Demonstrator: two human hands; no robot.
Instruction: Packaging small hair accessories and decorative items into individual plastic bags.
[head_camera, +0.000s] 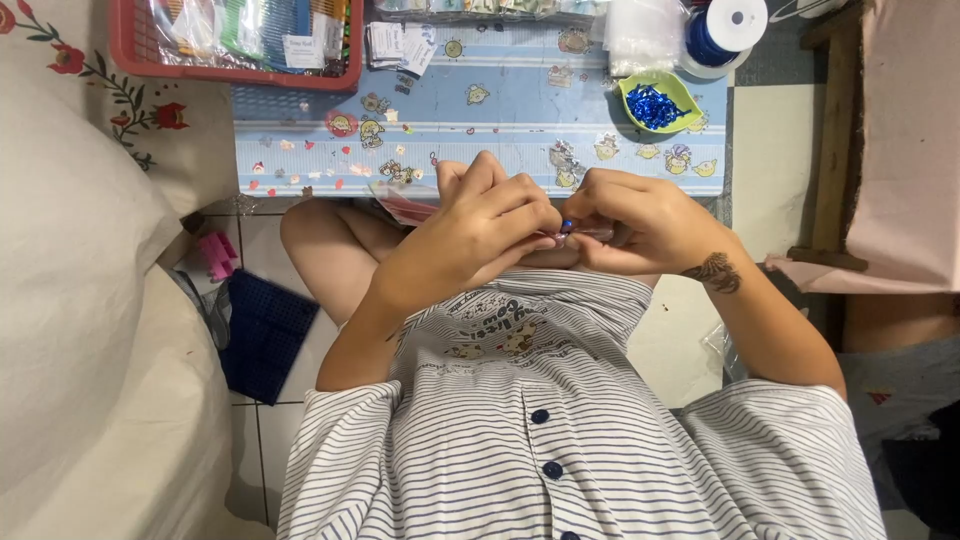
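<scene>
while the left hand (480, 225) and right hand (640, 220) both pinch a small blue bead (567, 226) above the lap, just short of the tabletop (500, 150), a slip could likely drop it onto the tiled floor (680, 340).

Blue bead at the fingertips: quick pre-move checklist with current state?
1. Blue bead pinched between the fingertips of both hands: ok.
2. Left hand and right hand touching over the lap: ok.
3. Grip on any thread or wire: cannot tell, too small.
4. Green dish of blue pieces upright on the low table: ok.
5. Blue spool beside the dish: ok.
6. Red basket clear of the hands: ok.
</scene>
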